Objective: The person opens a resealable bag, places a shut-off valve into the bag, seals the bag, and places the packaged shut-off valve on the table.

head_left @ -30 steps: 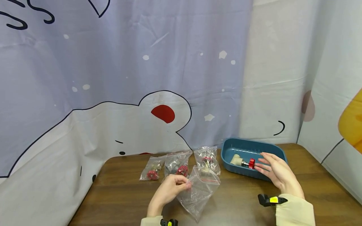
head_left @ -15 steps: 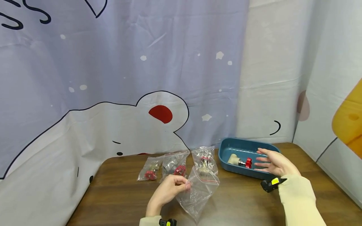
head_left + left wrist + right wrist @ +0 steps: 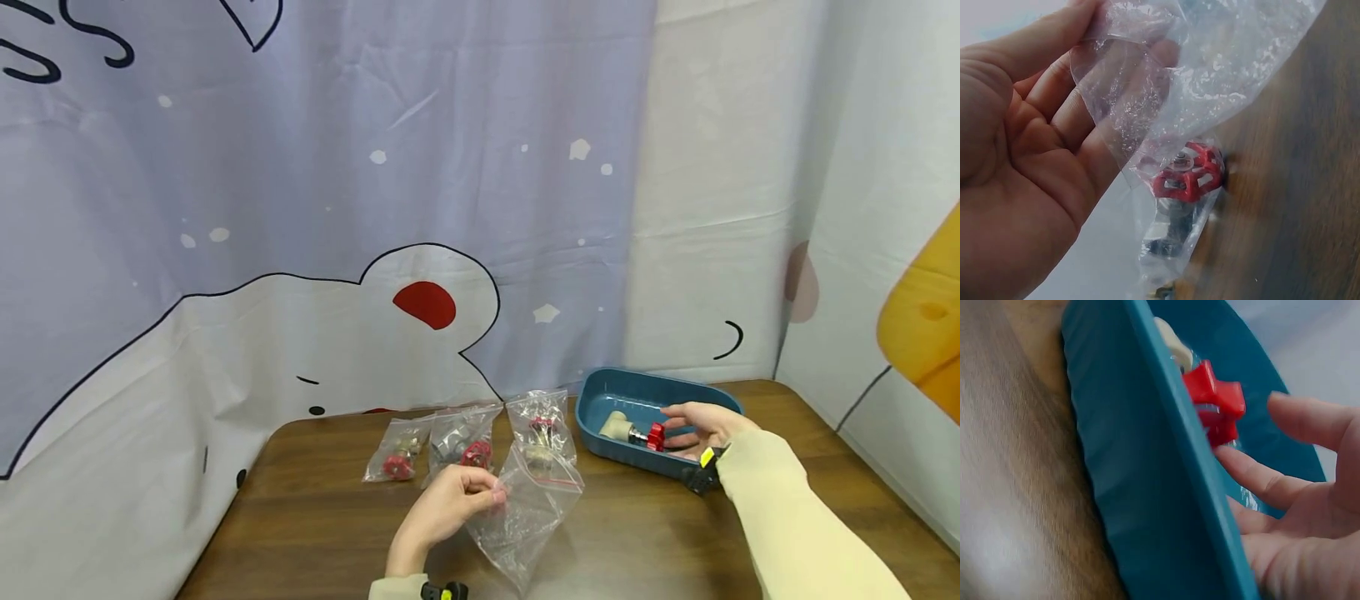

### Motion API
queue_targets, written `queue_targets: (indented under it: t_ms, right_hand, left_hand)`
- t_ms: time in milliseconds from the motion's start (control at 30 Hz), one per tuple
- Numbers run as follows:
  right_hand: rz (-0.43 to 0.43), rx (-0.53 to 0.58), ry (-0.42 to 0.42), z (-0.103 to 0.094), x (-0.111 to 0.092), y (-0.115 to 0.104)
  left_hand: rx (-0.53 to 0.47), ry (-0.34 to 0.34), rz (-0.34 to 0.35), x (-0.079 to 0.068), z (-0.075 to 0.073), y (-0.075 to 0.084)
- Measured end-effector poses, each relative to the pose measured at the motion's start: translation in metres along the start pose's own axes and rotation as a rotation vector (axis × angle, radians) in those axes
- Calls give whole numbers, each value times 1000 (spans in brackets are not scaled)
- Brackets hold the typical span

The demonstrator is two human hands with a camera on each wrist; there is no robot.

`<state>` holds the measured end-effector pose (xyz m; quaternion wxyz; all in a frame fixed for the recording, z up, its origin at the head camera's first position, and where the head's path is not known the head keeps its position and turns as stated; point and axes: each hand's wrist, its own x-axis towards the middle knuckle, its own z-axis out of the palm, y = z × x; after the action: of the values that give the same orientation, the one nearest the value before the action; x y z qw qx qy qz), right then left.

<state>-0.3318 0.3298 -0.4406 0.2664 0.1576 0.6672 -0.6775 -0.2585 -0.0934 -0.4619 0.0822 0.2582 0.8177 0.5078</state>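
My left hand (image 3: 447, 504) pinches the edge of a clear zip bag (image 3: 528, 512), which hangs open at the top and looks limp. In the left wrist view the see-through film of the bag (image 3: 1222, 62) covers some fingertips. My right hand (image 3: 701, 427) reaches into a blue tray (image 3: 600, 383), fingers spread and holding nothing. Inside that tray lies a valve (image 3: 618, 426) with a cream body, a metal stem and a red knob. From the right wrist, the red knob (image 3: 1219, 400) appears close to a fingertip; whether they touch I cannot tell.
Several clear bags with red-wheeled valves lie at the back of the wooden table (image 3: 300, 517): a left bag (image 3: 399, 450), a middle bag (image 3: 462, 442) and a right bag (image 3: 543, 417). A printed curtain (image 3: 525, 250) hangs behind.
My right hand has moved left and lower into the tray, close to the red knob. The left hand keeps its hold on the bag. The head view has shifted slightly.
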Motion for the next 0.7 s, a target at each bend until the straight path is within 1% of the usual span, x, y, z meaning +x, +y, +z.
queue_targets:
  t_ms: [133, 333, 467, 600, 700]
  right_hand:
    - [-9, -31, 45, 11, 3, -2]
    - [-23, -64, 83, 25, 7, -6]
    - [-70, -91, 95, 29, 10, -7]
    - [-104, -144, 135, 31, 14, -6]
    - [-103, -167, 158, 32, 17, -4]
  left_hand:
    - [6, 4, -3, 0, 1, -1]
    - [5, 0, -9, 0, -1, -2]
    - [9, 6, -8, 1, -3, -1]
    - [7, 15, -6, 0, -3, -2]
    - [-1, 23, -3, -1, -2, -4]
